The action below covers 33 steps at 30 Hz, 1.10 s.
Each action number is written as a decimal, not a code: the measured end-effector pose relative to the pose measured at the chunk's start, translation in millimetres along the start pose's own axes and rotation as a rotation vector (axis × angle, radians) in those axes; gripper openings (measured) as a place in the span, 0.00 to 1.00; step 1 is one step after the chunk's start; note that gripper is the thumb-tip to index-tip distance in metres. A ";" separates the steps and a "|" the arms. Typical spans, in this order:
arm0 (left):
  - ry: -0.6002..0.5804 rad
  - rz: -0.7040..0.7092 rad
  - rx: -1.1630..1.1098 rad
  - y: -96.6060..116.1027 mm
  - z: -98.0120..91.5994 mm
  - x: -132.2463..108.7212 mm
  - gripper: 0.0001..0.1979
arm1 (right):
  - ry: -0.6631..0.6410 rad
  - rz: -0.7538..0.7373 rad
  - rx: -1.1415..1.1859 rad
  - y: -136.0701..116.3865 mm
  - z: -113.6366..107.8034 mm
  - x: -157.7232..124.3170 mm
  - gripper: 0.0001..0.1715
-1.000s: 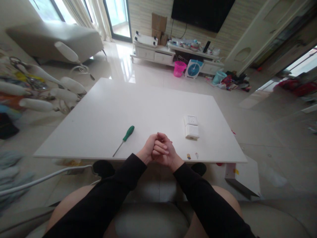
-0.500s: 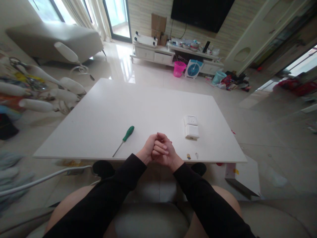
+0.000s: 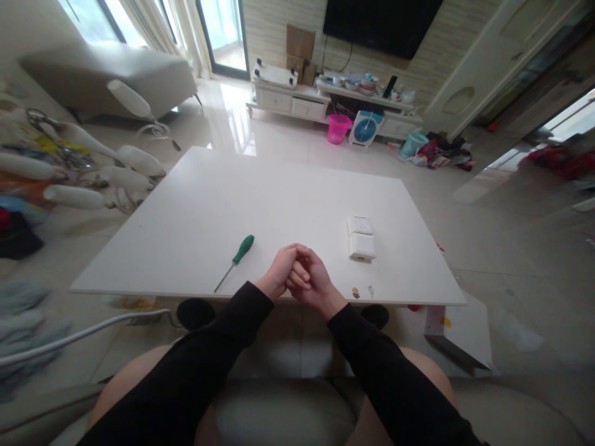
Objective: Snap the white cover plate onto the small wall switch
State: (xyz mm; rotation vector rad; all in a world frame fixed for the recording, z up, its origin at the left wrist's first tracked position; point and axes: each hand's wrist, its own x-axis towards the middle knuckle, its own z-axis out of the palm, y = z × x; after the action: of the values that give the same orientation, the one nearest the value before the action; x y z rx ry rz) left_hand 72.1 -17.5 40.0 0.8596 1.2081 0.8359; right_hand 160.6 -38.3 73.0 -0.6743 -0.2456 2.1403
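Observation:
My left hand (image 3: 279, 272) and my right hand (image 3: 317, 282) are clasped together over the table's near edge, fingers closed round each other. No object shows in them, though the space between the palms is hidden. Left of them lies a green-handled screwdriver (image 3: 243, 249), its metal tip towards the near edge. On the right, a white wall socket (image 3: 361, 224) touches a second white box (image 3: 361, 243), which has a plain top. A small yellow and dark charm (image 3: 356, 292) and a tiny pale loop-shaped piece (image 3: 370, 290) lie by the near edge.
The white table (image 3: 269, 198) spans the middle of the view. A floor lamp with white shades (image 3: 132, 161) stands close to its left side. Below right is an open white box (image 3: 458, 331). Beyond are a pink basket (image 3: 338, 129), a blue fan (image 3: 365, 128) and a TV cabinet (image 3: 283, 99).
My clasped hands have shifted slightly, and the fingers are folded further into each other. The view has moved a little; the things on the table lie as before.

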 end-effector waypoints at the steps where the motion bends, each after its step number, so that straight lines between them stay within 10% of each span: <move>1: 0.029 0.017 0.040 3.6 -5.5 2.9 0.10 | 0.044 -0.035 -0.032 -1.4 1.2 0.3 0.26; 9: 0.573 0.188 0.943 -3.1 -102.5 40.1 0.25 | 0.257 -0.163 -0.050 -25.1 -1.7 -9.2 0.18; 19: 0.474 0.001 1.354 -40.7 -146.9 45.1 0.22 | 0.256 -0.196 -0.115 -34.3 -10.1 -17.1 0.17; 24: 0.351 0.038 1.272 -22.4 -133.9 39.0 0.18 | 0.321 -0.219 -0.161 -36.2 -17.5 -15.6 0.16; 33: -0.059 0.401 0.493 28.0 -31.6 -10.7 0.19 | 0.623 -0.602 -0.561 -39.9 -35.5 -6.3 0.20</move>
State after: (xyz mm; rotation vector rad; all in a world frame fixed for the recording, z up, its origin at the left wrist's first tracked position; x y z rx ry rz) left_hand 37.1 -11.4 65.1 1.5551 1.2272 0.8314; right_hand 210.2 -20.9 61.7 -1.3501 -0.6219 1.2068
